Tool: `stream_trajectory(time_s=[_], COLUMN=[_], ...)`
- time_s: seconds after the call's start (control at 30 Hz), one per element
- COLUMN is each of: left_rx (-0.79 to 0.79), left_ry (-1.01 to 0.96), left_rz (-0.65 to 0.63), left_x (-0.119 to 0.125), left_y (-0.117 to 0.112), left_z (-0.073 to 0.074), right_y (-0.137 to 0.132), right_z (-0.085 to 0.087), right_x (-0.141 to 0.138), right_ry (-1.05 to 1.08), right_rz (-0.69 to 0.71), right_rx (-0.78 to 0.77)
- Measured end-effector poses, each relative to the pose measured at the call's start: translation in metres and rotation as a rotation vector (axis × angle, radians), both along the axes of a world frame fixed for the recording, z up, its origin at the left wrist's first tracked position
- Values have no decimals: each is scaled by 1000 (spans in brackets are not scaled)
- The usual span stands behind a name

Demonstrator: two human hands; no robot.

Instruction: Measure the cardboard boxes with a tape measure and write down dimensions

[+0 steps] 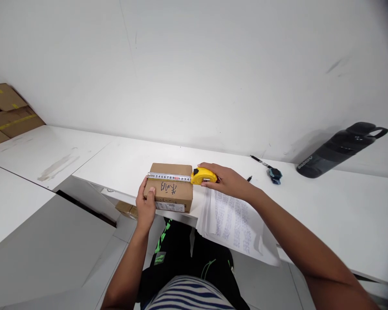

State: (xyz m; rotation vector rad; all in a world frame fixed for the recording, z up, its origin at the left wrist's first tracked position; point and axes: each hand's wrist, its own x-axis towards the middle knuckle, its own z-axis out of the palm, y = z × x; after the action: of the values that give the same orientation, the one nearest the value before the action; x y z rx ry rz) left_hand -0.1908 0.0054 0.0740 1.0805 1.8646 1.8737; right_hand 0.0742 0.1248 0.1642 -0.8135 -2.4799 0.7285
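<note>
A small brown cardboard box with handwriting on top and a white label on its front side rests near the front edge of the white table. My left hand grips its left end, thumb on top and fingers along the side. Closed around the yellow tape measure is my right hand, at the box's right edge. The silver blade lies extended across the top of the box, its numbers facing up, its end by my left fingers.
Handwritten paper sheets lie right of the box, overhanging the front edge. Behind them are a pen, a small dark-blue item and a black bottle by the wall. Cardboard boxes are stacked at far left.
</note>
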Motion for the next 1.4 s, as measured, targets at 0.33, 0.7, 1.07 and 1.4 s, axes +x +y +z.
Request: stream_trajectory(time_s=[0.33,0.7,1.07,1.4], left_rx=[1,12,17,25], left_ry=[-35,-44,-43,-31], left_rz=[13,17,9,-5], left_x=[3,3,3,2], left_y=[-1,0,-1,0], left_z=[4,6,5,1], right_y=[-2,-3,-1,-2], right_z=[0,-2,-5,-5], right_x=[0,0,0,0], right_ry=[-30,-22,-12,-14], right_rz=[-6,-8,-9,-11], right_rx=[46,86,102,58])
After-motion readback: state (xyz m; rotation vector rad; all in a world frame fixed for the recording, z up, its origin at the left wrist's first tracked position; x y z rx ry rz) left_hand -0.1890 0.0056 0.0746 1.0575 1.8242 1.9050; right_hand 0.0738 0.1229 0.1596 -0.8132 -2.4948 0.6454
